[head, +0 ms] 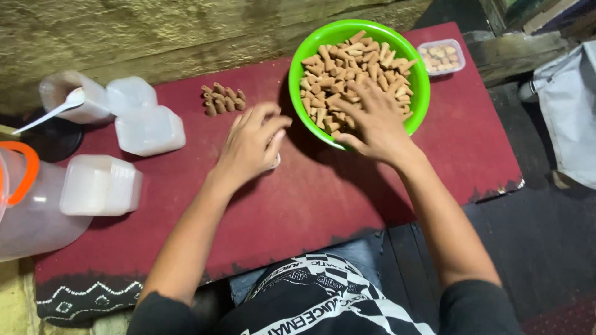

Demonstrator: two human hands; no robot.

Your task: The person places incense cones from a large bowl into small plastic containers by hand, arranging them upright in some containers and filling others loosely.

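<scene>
Right hand [375,121] spread flat on brown cones [347,68] lying at mixed angles in green bowl [298,93], left hand [251,146] cupped over small clear container [275,162], grip hidden.

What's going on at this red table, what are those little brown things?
A person sits at a red table. The right hand reaches into a green bowl full of small tan cone-shaped pieces. The left hand rests on the table beside the bowl, over something small and pale. A little cluster of darker cones stands nearby, with stacked clear plastic containers to the left.
</scene>
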